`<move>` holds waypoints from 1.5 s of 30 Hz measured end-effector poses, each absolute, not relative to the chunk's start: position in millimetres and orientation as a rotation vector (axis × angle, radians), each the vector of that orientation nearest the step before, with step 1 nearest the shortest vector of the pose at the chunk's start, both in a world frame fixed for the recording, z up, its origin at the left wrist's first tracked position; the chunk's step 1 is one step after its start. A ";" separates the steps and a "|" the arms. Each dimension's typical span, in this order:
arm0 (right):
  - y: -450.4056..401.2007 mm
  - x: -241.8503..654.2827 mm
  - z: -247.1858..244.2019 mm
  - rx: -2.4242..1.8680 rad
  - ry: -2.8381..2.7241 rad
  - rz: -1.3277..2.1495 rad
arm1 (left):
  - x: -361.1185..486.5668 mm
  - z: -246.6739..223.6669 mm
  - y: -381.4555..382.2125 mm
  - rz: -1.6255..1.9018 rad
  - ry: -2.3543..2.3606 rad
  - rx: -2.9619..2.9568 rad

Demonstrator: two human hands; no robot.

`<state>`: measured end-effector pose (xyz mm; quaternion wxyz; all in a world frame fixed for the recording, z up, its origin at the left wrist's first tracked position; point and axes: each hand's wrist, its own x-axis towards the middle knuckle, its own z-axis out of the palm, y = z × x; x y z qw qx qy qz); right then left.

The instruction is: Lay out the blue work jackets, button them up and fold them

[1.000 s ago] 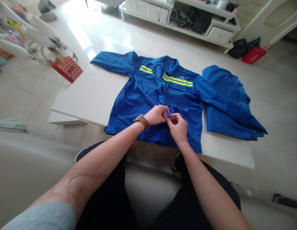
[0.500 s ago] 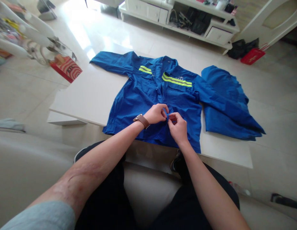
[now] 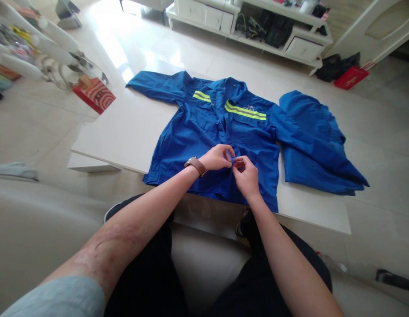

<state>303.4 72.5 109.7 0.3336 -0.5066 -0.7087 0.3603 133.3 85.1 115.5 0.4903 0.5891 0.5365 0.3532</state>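
Observation:
A blue work jacket [image 3: 194, 141] with yellow and grey reflective strips lies face up, its collar away from me. My left hand [image 3: 219, 157], with a brown-strapped watch [image 3: 196, 166] on the wrist, pinches the jacket's front edge low on the body. Close against it, my right hand [image 3: 246, 174] pinches the same front edge from the other side. The fingers of both hands nearly meet over a small raised fold of cloth. Whether a button sits between them is too small to make out. Above the hands the front hangs partly apart.
The jacket lies on a white table [image 3: 102, 141]. Folded blue cloth [image 3: 310, 119] rests at its right, partly under the sleeve. A red patterned box [image 3: 95, 94] stands past the left edge. Farther off are a white cabinet [image 3: 204, 20] and a red bag [image 3: 351, 78].
Both hands keep their pinch on the jacket front, with only slight finger movement. The whole view has shifted a little, so everything sits slightly farther right.

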 end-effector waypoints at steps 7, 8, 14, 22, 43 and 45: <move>69.8 300.0 110.5 -1.325 -1.867 0.955 | 141.6 119.5 78.5 0.850 1.289 1.043; 69.5 299.6 110.2 -1.323 -1.871 0.959 | 142.0 119.4 78.1 0.853 1.292 1.021; 70.8 298.4 105.5 -1.317 -1.867 0.963 | 141.8 119.1 79.4 0.861 1.301 1.035; 72.8 300.8 100.7 -1.314 -1.880 0.910 | 142.6 119.3 80.9 0.912 1.326 0.998; 73.0 303.5 98.4 -1.321 -1.991 0.791 | 134.1 119.8 80.8 0.392 1.442 1.051; 73.0 303.8 98.5 -1.318 -1.992 0.804 | 135.2 123.3 79.8 0.367 1.403 1.050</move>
